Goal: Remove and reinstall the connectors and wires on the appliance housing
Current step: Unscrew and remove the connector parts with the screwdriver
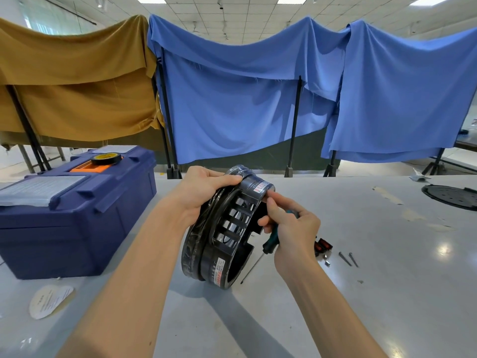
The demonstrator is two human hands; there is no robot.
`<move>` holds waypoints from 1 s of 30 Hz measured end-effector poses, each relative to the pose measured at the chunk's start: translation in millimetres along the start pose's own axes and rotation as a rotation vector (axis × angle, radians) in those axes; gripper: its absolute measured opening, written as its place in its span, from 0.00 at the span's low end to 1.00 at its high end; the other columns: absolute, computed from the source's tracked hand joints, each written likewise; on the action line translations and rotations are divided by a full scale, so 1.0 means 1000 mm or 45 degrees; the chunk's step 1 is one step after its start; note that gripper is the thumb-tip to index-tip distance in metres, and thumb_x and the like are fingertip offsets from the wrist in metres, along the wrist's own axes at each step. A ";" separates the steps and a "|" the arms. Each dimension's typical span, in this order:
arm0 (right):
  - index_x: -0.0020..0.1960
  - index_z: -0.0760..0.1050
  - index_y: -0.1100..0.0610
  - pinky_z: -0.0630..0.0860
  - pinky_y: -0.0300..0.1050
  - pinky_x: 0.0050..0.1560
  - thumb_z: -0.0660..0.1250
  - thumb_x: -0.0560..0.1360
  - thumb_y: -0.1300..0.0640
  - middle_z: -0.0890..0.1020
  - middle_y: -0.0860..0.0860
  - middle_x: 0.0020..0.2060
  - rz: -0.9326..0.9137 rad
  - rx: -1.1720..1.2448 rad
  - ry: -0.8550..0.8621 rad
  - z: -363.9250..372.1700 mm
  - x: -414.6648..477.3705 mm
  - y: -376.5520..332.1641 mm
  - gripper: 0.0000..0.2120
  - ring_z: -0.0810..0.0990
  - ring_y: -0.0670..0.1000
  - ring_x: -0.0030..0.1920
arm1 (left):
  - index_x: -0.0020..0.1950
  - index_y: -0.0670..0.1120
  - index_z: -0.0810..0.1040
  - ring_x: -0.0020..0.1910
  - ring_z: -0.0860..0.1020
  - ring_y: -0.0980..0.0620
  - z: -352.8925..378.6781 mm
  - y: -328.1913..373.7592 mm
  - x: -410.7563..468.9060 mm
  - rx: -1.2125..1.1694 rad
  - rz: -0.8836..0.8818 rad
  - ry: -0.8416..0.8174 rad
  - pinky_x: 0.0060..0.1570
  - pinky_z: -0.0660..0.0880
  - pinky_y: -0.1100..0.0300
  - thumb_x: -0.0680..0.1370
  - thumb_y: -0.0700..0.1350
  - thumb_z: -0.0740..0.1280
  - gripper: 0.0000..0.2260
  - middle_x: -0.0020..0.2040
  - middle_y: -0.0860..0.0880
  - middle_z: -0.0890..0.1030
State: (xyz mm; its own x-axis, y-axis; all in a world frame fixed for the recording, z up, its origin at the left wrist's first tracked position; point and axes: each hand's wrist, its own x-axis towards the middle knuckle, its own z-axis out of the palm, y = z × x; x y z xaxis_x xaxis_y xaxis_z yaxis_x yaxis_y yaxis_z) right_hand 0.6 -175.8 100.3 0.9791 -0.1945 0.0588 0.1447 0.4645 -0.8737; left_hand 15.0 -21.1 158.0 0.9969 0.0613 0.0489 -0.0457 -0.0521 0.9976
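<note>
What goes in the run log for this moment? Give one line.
housing: on edge on table | left hand: grips housing top | right hand: holds screwdriver, touches housing rim | screws: on table

The left hand (206, 188) grips the top of a round black slotted plastic housing (224, 244). The right hand (291, 228) holds a green-and-black-handled screwdriver (270, 243), its forefinger touching the housing's rim.

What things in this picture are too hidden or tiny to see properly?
All in the head view:
- Writing on the label of the housing: too small and blurred.
- Handle of the screwdriver: mostly covered by the right hand.
- The red connectors: partly behind that hand.
- The black disc: cut off by the right edge.
- Housing rim under the left hand: covered by it.
</note>
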 end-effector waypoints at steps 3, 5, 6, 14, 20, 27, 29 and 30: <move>0.46 0.83 0.59 0.73 0.37 0.26 0.69 0.74 0.69 0.84 0.53 0.30 0.070 0.007 -0.073 -0.006 0.000 -0.003 0.08 0.79 0.48 0.25 | 0.38 0.41 0.86 0.32 0.83 0.46 0.001 -0.001 0.000 0.017 0.039 -0.011 0.30 0.79 0.59 0.73 0.41 0.73 0.06 0.38 0.38 0.85; 0.49 0.82 0.61 0.73 0.36 0.26 0.68 0.74 0.70 0.84 0.53 0.29 0.139 0.043 -0.150 -0.009 0.001 -0.005 0.08 0.80 0.48 0.27 | 0.38 0.42 0.86 0.33 0.84 0.46 0.003 -0.001 0.000 0.043 0.064 -0.002 0.31 0.79 0.59 0.74 0.41 0.73 0.06 0.38 0.39 0.85; 0.50 0.82 0.62 0.72 0.36 0.25 0.67 0.74 0.70 0.84 0.53 0.29 0.179 0.068 -0.185 -0.012 0.001 -0.006 0.08 0.80 0.48 0.28 | 0.38 0.42 0.86 0.33 0.84 0.46 0.004 -0.001 0.000 0.058 0.077 0.008 0.30 0.79 0.60 0.74 0.41 0.73 0.06 0.38 0.40 0.85; 0.54 0.77 0.69 0.66 0.35 0.20 0.60 0.73 0.72 0.75 0.53 0.30 0.724 0.296 -0.327 -0.038 0.023 -0.005 0.12 0.75 0.46 0.24 | 0.34 0.41 0.84 0.25 0.76 0.56 0.021 -0.022 0.002 0.630 0.361 0.087 0.30 0.73 0.63 0.74 0.42 0.72 0.09 0.27 0.48 0.82; 0.62 0.72 0.71 0.63 0.33 0.16 0.54 0.71 0.75 0.73 0.54 0.30 1.087 0.352 -0.224 -0.068 0.036 0.020 0.21 0.71 0.46 0.18 | 0.24 0.43 0.67 0.26 0.62 0.53 0.039 -0.060 -0.002 1.047 0.470 0.019 0.27 0.61 0.62 0.75 0.46 0.70 0.22 0.24 0.50 0.65; 0.47 0.71 0.66 0.61 0.33 0.13 0.61 0.68 0.70 0.74 0.57 0.29 1.303 0.389 -0.238 -0.085 0.034 0.040 0.08 0.72 0.47 0.17 | 0.28 0.41 0.67 0.34 0.71 0.41 0.053 -0.089 -0.018 1.271 0.455 -0.091 0.34 0.69 0.49 0.77 0.47 0.66 0.20 0.37 0.37 0.76; 0.47 0.71 0.67 0.61 0.33 0.12 0.60 0.69 0.69 0.72 0.55 0.25 1.349 0.408 -0.242 -0.088 0.032 0.044 0.07 0.72 0.48 0.16 | 0.29 0.40 0.70 0.36 0.73 0.39 0.054 -0.093 -0.021 1.281 0.462 -0.107 0.36 0.70 0.47 0.77 0.47 0.66 0.19 0.37 0.37 0.76; 0.46 0.72 0.69 0.61 0.33 0.12 0.60 0.70 0.69 0.71 0.54 0.24 1.367 0.419 -0.246 -0.089 0.031 0.045 0.06 0.71 0.48 0.16 | 0.30 0.39 0.71 0.37 0.74 0.39 0.054 -0.096 -0.022 1.283 0.464 -0.118 0.37 0.71 0.48 0.77 0.47 0.66 0.18 0.37 0.37 0.77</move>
State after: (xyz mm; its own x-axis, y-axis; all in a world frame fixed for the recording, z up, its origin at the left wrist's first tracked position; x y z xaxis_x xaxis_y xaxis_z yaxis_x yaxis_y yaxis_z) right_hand 24.8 -237.9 19.6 0.6214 0.5634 -0.5445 -0.7788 0.5205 -0.3502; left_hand 0.8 -71.4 58.5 0.9367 -0.1975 0.2891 -0.3097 -0.8524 0.4213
